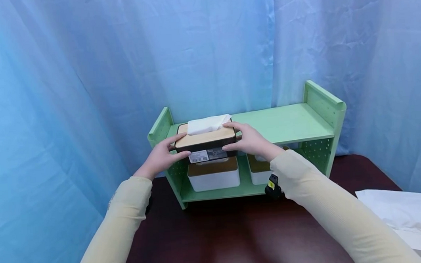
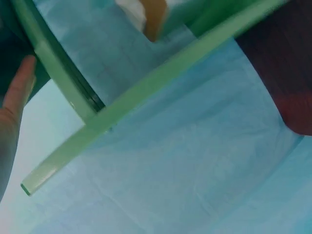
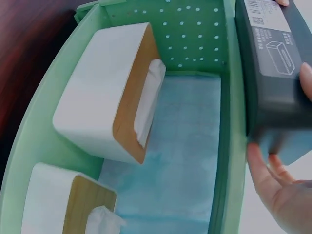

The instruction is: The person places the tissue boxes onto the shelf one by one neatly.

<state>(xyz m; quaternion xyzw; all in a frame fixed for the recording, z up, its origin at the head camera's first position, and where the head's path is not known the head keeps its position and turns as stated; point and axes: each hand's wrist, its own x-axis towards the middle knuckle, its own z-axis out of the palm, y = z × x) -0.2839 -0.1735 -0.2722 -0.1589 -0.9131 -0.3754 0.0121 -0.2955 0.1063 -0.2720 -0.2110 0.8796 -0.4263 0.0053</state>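
A black tissue box [image 1: 216, 143] with a light wooden lid and a white tissue sticking out is at the left part of the green shelf's [image 1: 285, 121] top board. My left hand [image 1: 163, 156] grips its left end, thumb on the front and fingers toward the lid. The right hand [image 1: 250, 139] holds the other end the same way. In the right wrist view, the black box [image 3: 278, 97] sits against the top board's edge, its printed label showing. Only part of the left hand [image 2: 14, 105] appears in the left wrist view, without the box.
On the lower shelf stand two white tissue boxes with wooden lids, one on the left [image 1: 214, 180] and one on the right [image 1: 259, 176]. A white object with a tissue [image 1: 396, 209] is at the dark red table's [image 1: 237, 233] right edge. Blue curtains [image 1: 209, 48] hang behind.
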